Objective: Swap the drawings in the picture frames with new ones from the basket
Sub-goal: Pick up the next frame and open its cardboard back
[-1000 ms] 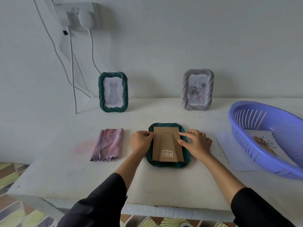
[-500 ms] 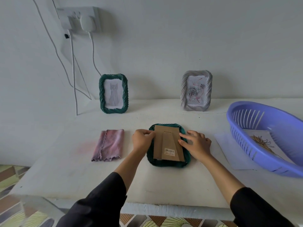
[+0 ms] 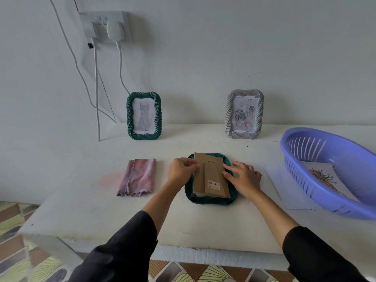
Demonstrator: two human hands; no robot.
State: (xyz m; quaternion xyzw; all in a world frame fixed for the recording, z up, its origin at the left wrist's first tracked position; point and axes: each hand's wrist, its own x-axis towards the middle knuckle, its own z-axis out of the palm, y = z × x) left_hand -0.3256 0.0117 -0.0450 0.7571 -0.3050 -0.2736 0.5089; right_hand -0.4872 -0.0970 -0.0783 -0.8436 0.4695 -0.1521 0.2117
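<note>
Flat green frame (image 3: 211,201) | cardboard backing (image 3: 211,176) now askew | left hand (image 3: 181,169) pinches edge

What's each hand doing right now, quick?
Left hand: pinching the left edge of the cardboard backing.
Right hand: open, fingers pressing the backing's right side.

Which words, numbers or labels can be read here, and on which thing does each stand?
Barcode sticker on the cardboard back of the face-down green frame: a printed line under the bars, too blurred to read.
Drawing in the grey frame: faint marks at its top, unreadable.
No other text shows.
</note>
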